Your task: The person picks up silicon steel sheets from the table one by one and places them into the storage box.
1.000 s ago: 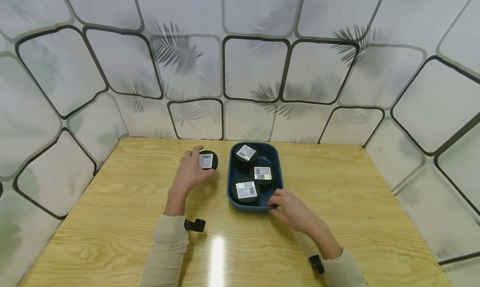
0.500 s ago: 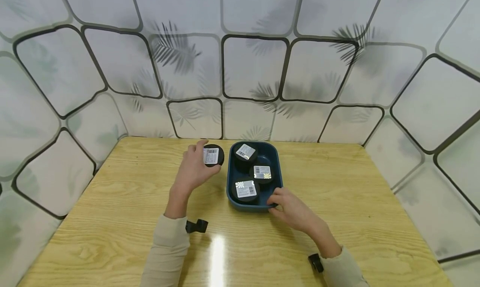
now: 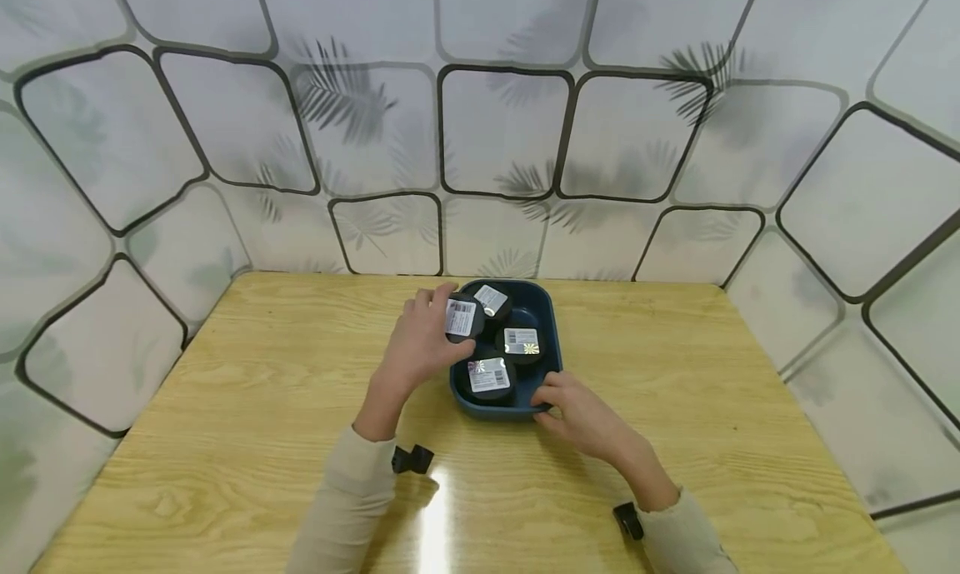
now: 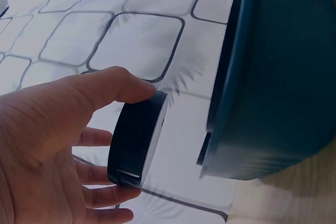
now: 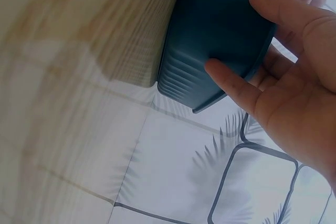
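Note:
My left hand [image 3: 420,349] pinches a flat, round black case [image 3: 461,317] with a white barcode label, thumb on one side and fingers on the other. This case is over the left rim of a dark blue bin [image 3: 504,414]. In the left wrist view the case [image 4: 137,137] is tilted, apart from the bin wall [image 4: 283,77]. Inside the bin lie three similar labelled cases, a far one [image 3: 491,297], a middle one [image 3: 521,341] and a near one [image 3: 489,378]. At the near right corner my right hand [image 3: 588,424] grips the rim, fingers inside and thumb outside.
The bin stands on a light wooden table [image 3: 652,357], close to its back edge. Patterned panels [image 3: 502,132] rise behind and along both sides. A black wrist strap piece sticks out beside each sleeve.
The left hand has carried its round black case rightward, from the table left of the bin to over the bin's left rim. My right hand keeps its grip on the corner.

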`<state>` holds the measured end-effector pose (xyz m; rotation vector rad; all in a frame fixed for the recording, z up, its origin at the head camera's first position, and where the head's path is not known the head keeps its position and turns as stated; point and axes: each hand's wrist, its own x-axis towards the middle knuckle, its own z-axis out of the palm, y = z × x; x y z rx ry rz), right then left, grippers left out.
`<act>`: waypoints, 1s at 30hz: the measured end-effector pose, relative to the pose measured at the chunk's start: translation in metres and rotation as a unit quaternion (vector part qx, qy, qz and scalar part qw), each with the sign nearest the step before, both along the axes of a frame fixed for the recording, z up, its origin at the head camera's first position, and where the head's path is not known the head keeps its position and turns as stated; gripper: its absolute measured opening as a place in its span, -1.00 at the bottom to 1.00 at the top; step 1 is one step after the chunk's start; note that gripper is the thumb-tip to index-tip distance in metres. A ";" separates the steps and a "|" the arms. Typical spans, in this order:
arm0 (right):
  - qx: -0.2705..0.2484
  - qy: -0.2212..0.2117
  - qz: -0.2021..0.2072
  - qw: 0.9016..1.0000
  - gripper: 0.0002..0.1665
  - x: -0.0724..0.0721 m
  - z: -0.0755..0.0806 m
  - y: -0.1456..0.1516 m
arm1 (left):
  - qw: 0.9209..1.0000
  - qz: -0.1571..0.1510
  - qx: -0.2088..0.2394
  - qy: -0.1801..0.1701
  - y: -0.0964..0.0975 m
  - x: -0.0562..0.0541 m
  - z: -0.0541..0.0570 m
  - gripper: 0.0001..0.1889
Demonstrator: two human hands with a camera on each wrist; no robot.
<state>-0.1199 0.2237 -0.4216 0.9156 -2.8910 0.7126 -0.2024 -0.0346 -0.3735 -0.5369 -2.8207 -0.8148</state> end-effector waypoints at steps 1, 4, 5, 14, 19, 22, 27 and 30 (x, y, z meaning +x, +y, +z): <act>-0.001 0.001 0.000 1.000 -0.92 0.000 0.000 0.000 | 1.000 -0.003 -0.004 0.000 0.003 0.000 -0.001 -0.15; 0.000 0.005 -0.002 1.000 -0.91 0.000 0.001 0.000 | 1.000 -0.009 -0.022 -0.006 0.012 0.000 -0.004 -0.15; 0.001 0.007 -0.002 1.000 -0.91 -0.001 0.001 0.000 | 1.000 -0.012 -0.027 -0.007 0.015 0.000 -0.004 -0.14; 0.006 -0.004 -0.007 1.000 -0.92 -0.001 0.001 0.000 | 0.998 -0.039 -0.055 -0.012 0.039 -0.002 -0.009 -0.13; 0.005 -0.005 -0.001 1.000 -0.93 -0.001 0.002 0.001 | 0.996 -0.050 -0.072 -0.007 0.051 -0.006 -0.007 -0.17; 0.005 -0.005 -0.001 1.000 -0.93 0.000 0.003 0.000 | 0.995 -0.056 -0.086 -0.004 0.057 -0.008 -0.006 -0.17; 0.002 -0.009 -0.002 1.000 -0.92 0.000 0.003 0.000 | 0.991 -0.064 -0.118 -0.010 0.068 -0.013 -0.007 -0.16; 0.002 -0.011 -0.002 1.000 -0.92 0.000 0.002 0.000 | 0.989 -0.069 -0.132 -0.017 0.073 -0.015 -0.010 -0.17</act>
